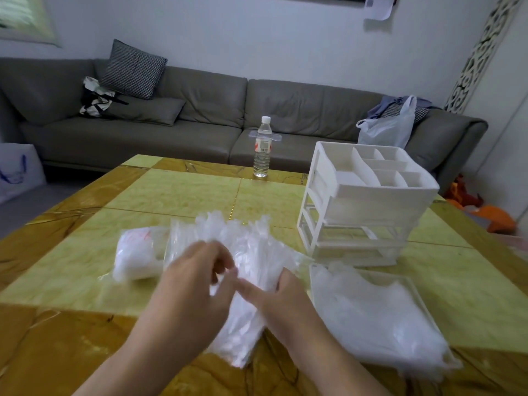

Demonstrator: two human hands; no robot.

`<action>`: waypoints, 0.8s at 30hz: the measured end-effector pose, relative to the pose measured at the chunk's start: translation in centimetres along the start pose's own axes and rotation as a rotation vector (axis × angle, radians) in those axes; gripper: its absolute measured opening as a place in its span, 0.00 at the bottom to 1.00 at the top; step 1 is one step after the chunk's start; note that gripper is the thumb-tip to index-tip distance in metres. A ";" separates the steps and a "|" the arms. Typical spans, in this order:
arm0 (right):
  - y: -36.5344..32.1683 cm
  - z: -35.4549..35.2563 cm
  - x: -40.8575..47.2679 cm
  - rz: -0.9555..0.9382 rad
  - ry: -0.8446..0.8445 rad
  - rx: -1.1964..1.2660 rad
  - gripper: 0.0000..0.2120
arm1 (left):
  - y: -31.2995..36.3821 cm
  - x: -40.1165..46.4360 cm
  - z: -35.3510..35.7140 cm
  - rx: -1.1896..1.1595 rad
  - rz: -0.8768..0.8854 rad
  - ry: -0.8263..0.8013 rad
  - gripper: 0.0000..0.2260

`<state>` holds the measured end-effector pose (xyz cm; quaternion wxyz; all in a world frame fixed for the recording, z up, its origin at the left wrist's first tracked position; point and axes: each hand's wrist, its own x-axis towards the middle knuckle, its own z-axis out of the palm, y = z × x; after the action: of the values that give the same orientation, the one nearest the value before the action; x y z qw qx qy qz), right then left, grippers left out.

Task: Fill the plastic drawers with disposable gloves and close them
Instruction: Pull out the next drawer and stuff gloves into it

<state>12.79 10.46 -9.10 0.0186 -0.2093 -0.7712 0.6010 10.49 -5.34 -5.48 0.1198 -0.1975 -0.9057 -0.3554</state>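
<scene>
Here both hands work the loose stack of gloves on the table: left hand pinching film, right hand gripping its edge. Best to square the stack first, then lay it flat into the pulled-out drawer beside it, already glove-filled; the drawer unit stands beyond.

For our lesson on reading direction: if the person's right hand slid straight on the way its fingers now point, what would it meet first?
The right hand points left toward the left hand over the stack of disposable gloves; it would probably meet the left hand's fingers first, though blur obscures depth.
</scene>
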 end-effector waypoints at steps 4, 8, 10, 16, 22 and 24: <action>0.1 -0.9 -0.2 -0.008 -0.027 0.019 0.14 | -0.9 -0.4 2.3 -0.056 -0.222 -0.268 0.03; 1.0 -1.5 -0.7 -0.245 0.166 -0.385 0.10 | -2.0 -0.6 2.7 -0.025 -0.237 -0.395 0.11; 0.9 -1.8 -0.9 -0.308 0.224 -0.427 0.14 | -1.7 -1.0 2.7 0.033 -0.209 -0.475 0.24; 0.5 -1.6 -0.3 -0.211 0.121 -0.160 0.19 | -0.6 -1.7 3.2 0.087 -0.143 -0.367 0.13; 0.2 -2.3 0.1 -0.161 0.056 0.135 0.20 | -1.7 -0.2 1.5 -0.102 -0.203 -0.412 0.08; 0.4 -2.4 0.3 -0.161 0.062 0.196 0.19 | -2.1 0.1 0.9 -0.148 -0.237 -0.399 0.06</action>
<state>13.27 12.84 -8.87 0.1112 -0.1623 -0.7221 0.6633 9.37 -6.07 -7.33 -0.1187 -0.1646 -0.8998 -0.3862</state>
